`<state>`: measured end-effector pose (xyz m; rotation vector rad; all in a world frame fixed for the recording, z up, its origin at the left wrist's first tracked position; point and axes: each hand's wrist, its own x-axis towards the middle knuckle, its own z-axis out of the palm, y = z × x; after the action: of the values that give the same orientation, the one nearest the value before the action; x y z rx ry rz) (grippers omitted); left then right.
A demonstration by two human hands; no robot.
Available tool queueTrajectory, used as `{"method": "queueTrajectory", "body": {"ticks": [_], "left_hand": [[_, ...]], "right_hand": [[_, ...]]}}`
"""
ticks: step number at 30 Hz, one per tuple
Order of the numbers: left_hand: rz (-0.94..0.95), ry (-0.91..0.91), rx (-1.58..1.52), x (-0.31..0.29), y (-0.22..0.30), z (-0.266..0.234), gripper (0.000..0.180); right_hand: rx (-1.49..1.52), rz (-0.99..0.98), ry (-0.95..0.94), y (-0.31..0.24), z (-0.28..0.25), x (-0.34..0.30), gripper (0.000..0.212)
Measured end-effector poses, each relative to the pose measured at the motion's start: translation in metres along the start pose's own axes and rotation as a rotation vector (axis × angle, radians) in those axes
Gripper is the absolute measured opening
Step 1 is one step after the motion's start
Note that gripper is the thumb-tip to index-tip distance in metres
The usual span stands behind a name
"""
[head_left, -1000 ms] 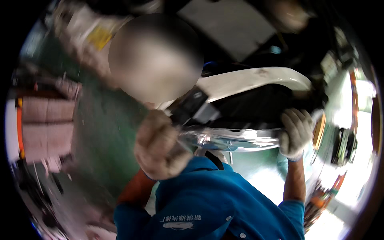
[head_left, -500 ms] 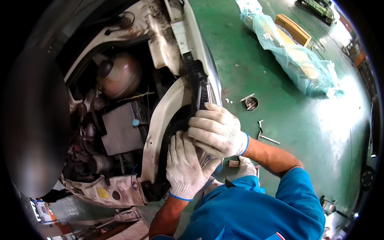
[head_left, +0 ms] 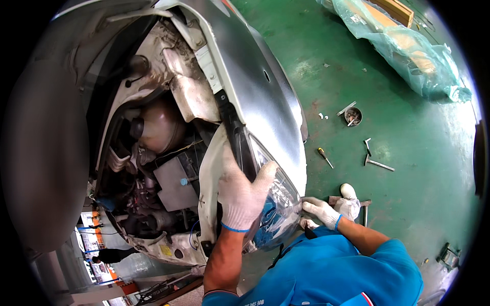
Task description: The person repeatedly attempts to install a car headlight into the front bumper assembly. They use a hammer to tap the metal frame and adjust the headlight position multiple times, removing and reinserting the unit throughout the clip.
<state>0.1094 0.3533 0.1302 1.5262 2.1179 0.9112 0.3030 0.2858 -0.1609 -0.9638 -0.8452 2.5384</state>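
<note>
A clear headlight [head_left: 280, 199] sits at the front corner of the car, beside the grey fender [head_left: 275, 122]. My left hand [head_left: 240, 191], in a white knitted glove, grips its inner edge. The thumb lies over the lens, while the other fingers are partly hidden on the engine side. At the lens's lower outer corner, the bent fingers of my gloved right hand [head_left: 321, 210] hold the edge. Left of the headlight runs a pale body panel [head_left: 208, 176] bordering the engine bay.
In the engine bay are a battery-like grey box [head_left: 176, 183] and a round tank [head_left: 163, 127]. On the green floor lie a screwdriver [head_left: 325, 157], a hammer [head_left: 378, 163] and a round tin [head_left: 352, 117]. A plastic-wrapped part [head_left: 408, 56] lies farther off.
My right hand has moved from the headlight's upper end to its lower outer corner. My left hand has shifted up along the inner edge. The view has turned, showing more fender and lens.
</note>
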Motion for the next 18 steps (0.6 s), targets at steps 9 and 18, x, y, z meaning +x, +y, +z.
{"method": "queueTrajectory", "body": {"ticks": [9,18], "left_hand": [[0.048,-0.040,0.198,0.024,0.011,-0.009,0.084],[0.001,0.000,0.341,0.019,0.002,-0.006,0.080]], "right_hand": [[0.347,0.081,-0.325,0.015,0.020,0.006,0.067],[0.580,-0.092,-0.157,0.051,0.048,0.021,0.055]]}}
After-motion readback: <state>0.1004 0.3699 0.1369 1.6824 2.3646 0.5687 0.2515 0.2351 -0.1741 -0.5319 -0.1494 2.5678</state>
